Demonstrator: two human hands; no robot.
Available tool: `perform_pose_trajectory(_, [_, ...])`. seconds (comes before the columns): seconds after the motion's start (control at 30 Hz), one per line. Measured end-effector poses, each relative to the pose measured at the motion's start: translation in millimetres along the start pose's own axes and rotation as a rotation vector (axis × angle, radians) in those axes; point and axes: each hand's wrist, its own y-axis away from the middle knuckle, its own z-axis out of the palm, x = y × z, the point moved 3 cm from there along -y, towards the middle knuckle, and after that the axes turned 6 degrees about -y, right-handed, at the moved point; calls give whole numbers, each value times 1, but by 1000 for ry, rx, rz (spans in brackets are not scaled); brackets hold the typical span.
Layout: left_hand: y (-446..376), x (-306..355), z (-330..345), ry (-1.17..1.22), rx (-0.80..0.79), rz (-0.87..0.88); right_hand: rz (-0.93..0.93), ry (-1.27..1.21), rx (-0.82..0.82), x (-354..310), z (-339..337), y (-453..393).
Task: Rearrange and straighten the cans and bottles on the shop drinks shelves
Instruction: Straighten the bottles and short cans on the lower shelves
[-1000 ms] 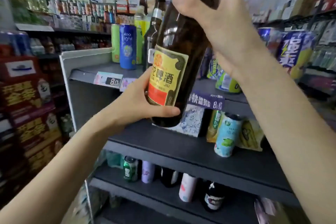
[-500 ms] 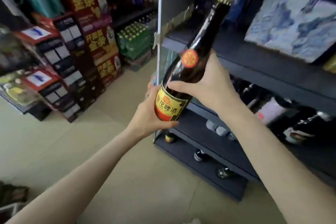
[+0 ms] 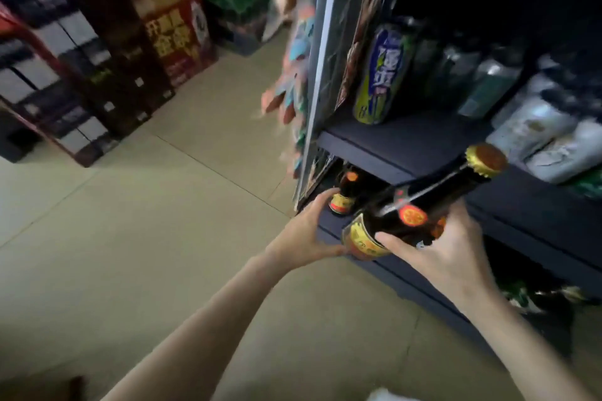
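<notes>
Brown beer bottle [image 3: 420, 205] tilted, right hand [image 3: 446, 251] gripping its shoulder, left hand [image 3: 309, 234] seemingly cupping its base, dark shelf [image 3: 391, 146] behind.

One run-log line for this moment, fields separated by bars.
hands: both hold brown beer bottle | tilt: cap right | left hand base | right hand body | near lower shelf

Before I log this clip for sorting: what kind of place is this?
Most likely a small shop's drinks aisle: dark shelving stocked with cans such as a blue-and-yellow can, printed drink cartons stacked on the floor, and a brown beer bottle held in both hands.
</notes>
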Motion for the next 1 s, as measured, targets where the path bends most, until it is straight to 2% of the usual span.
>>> perform_pose_trajectory(0.17, [-46,-102,74,-58,101,-84,-20,120,-34,128,53,11])
perform_pose_trajectory(0.23, [-72,-124,98,-60,181,-128,-20,153,-26,171,71,5])
perform_pose_trajectory(0.33, [-109,-140,123,68,269,-213,13,173,27,213,86,-6])
perform_pose_trajectory(0.5, [-142,-149,141,146,355,-297,11,130,159,229,83,-40])
perform_pose_trajectory(0.83, [-174,-145,141,60,367,-309,223,88,103,264,81,-117])
perform_pose_trajectory(0.93, [-174,-151,146,48,403,-301,253,42,82,269,85,-122])
perform_pose_trajectory(1.0, [-171,-158,153,89,417,-313,275,-6,131,278,92,-114])
